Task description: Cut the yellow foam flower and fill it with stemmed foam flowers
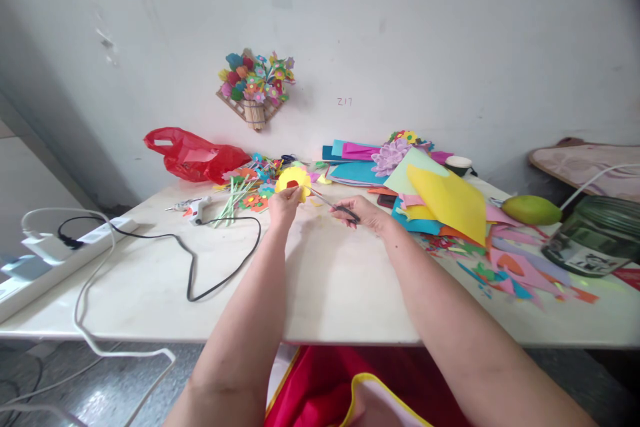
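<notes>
- The yellow flower (pixel 295 175) is a thin, flat piece with a scalloped rim and a dark red centre (pixel 292 184); it is held up near the middle of the surface (pixel 345 280), its lower edge partly covered by fingers.
- The left hand (pixel 286 204) is closed in a pinch on the flower's lower edge.
- The right hand (pixel 361 212) is curled around the dark handles of the scissors (pixel 324 200), whose metal blades point left toward the flower; whether they touch its rim I cannot tell.
- Just behind the flower, and partly hidden by it, lies a crowded heap of small cut pieces, with orange flowers (pixel 254 203) and pale green strips (pixel 234 199) to the left.
- Further left is a white glue gun (pixel 199 209), its black cord (pixel 191 273) looping over the surface near the left forearm.
- A crumpled red plastic bag (pixel 200 157) rests behind these, by the wall.
- To the right of the scissors, coloured sheets overlap in a pile, a large yellow sheet (pixel 453 203) on top, with a lilac flower (pixel 391 157) behind.
- Scattered scraps (pixel 515 273) lie beyond the right forearm, near a green fruit (pixel 531 210) and a glass jar (pixel 593 233).
- A white power strip (pixel 107 232) lies at the far left.
- A bouquet ornament (pixel 255 90) hangs on the wall.
</notes>
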Demonstrator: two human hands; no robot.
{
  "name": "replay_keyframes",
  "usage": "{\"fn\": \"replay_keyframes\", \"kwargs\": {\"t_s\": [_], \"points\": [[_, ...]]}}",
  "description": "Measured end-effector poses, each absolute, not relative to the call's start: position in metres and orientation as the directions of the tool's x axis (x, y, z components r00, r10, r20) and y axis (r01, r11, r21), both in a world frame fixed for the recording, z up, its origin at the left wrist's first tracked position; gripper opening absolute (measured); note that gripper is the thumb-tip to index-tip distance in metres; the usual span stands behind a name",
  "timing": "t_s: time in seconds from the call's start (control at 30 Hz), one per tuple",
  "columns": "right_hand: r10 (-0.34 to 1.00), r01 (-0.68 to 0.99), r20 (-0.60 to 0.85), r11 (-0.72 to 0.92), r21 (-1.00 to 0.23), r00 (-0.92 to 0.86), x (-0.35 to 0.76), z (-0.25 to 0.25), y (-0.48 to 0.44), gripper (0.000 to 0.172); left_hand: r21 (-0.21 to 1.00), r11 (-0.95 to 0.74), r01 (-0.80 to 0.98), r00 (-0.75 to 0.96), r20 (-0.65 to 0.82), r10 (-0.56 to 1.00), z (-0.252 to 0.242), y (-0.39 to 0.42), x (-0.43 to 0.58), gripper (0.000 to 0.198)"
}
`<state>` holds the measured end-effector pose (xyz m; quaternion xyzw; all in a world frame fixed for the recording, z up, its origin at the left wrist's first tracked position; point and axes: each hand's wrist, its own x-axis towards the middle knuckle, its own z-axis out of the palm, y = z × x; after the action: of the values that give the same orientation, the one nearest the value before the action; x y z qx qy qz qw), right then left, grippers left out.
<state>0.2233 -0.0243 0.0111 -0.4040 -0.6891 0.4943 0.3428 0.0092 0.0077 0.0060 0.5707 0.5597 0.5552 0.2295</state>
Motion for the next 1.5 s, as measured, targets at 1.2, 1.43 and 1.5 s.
{"fn": "replay_keyframes", "kwargs": {"t_s": [1.2, 1.43, 1.5], "points": [[0.895, 0.186, 0.151, 0.247, -0.951, -0.420, 0.210, 0.009, -0.029, 0.032, 0.947, -0.282, -0.156, -0.257, 0.236, 0.937, 0.010, 0.006, 0.027, 0.021], [0.923, 0.183, 0.130, 0.207, -0.961, -0.361, 0.195, 0.016, -0.038, 0.022, 0.934, -0.248, -0.257, -0.306, 0.165, 0.938, 0.015, -0.003, 0.035, 0.014], [0.927, 0.165, 0.152, 0.219, -0.962, -0.344, 0.191, 0.015, -0.039, 0.022, 0.931, -0.250, -0.267, -0.303, 0.165, 0.939, 0.016, -0.005, 0.037, 0.014]]}}
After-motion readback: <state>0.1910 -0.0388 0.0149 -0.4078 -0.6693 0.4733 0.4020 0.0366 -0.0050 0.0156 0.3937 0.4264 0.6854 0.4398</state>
